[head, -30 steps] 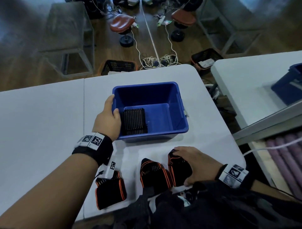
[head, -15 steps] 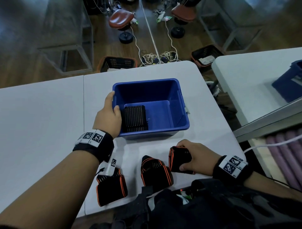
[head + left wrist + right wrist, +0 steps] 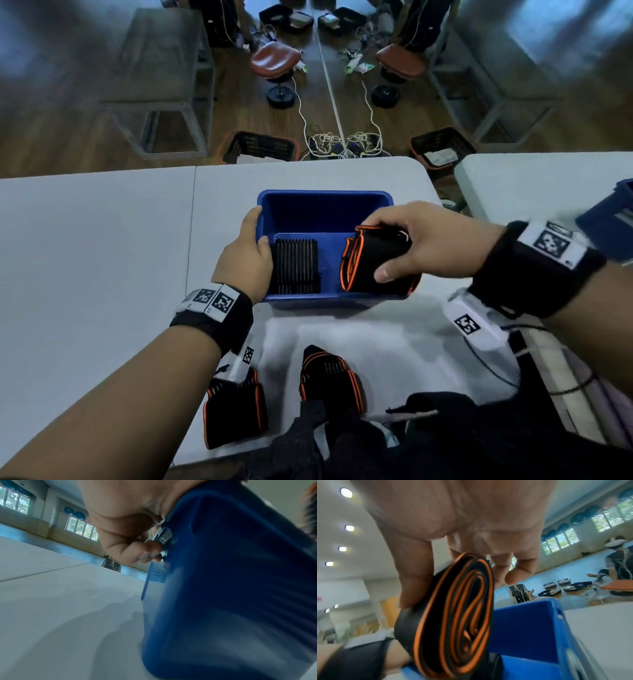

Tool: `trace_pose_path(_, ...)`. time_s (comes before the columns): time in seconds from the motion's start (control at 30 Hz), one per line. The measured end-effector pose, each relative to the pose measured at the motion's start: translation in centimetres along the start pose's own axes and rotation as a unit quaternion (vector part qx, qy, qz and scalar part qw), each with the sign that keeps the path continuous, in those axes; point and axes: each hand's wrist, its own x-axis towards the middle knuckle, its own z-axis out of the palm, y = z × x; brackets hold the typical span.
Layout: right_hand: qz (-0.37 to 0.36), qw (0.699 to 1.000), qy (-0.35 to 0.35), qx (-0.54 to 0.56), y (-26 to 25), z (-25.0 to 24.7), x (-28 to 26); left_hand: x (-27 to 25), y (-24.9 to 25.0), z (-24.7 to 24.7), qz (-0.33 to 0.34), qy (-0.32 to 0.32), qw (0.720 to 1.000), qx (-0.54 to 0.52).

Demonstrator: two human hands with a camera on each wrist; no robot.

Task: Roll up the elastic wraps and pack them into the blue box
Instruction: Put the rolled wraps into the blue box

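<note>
The blue box [image 3: 329, 205] stands in the middle of the white table, with one black rolled wrap [image 3: 296, 267] lying in its left half. My left hand [image 3: 248, 253] grips the box's left rim [image 3: 180, 524], thumb inside and fingers curled against the outer wall. My right hand [image 3: 411, 246] holds a rolled black wrap with orange edging [image 3: 370, 263] over the box's right half; its spiral end [image 3: 458, 615] faces the right wrist camera, pinched between thumb and fingers. Two more rolled wraps, one [image 3: 234, 407] and another [image 3: 330, 377], lie on the table near me.
The table [image 3: 102, 274] stretches bare to the left of the box. A second table [image 3: 534, 185] with another blue bin [image 3: 616, 222] stands at the right. Stools, baskets and cables sit on the floor beyond the far edge. Dark clothing [image 3: 445, 438] lies at the near edge.
My right hand has lifted the rightmost rolled wrap off the table and carried it forward over the box. My left hand has stayed on the box's left rim.
</note>
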Motion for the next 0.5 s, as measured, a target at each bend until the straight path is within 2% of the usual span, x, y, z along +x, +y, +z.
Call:
trace_pose_path(0.1, 0.041, 0.993, -0.065, -0.094, -0.6, -0.9, 5.5, -0.1, 0.1, -0.1, -0.006, -0.005, 1.0, -0.003)
trace_pose_path(0.2, 0.087, 0.971, -0.139, -0.176, -0.4, 0.2, 10.2, -0.2, 0.1, -0.2, 0.001, -0.006, 1.0, -0.011)
trace_pose_path(0.33, 0.132, 0.92, -0.236, -0.284, 0.2, 2.7, 14.1, 0.1, -0.4, 0.0, 0.012, -0.002, 1.0, -0.015)
trace_pose_path(0.5, 0.159, 0.865, -0.329, -0.345, 0.4, 5.1, 16.2, 0.4, -0.8, 0.2, 0.014, -0.007, 1.0, -0.022)
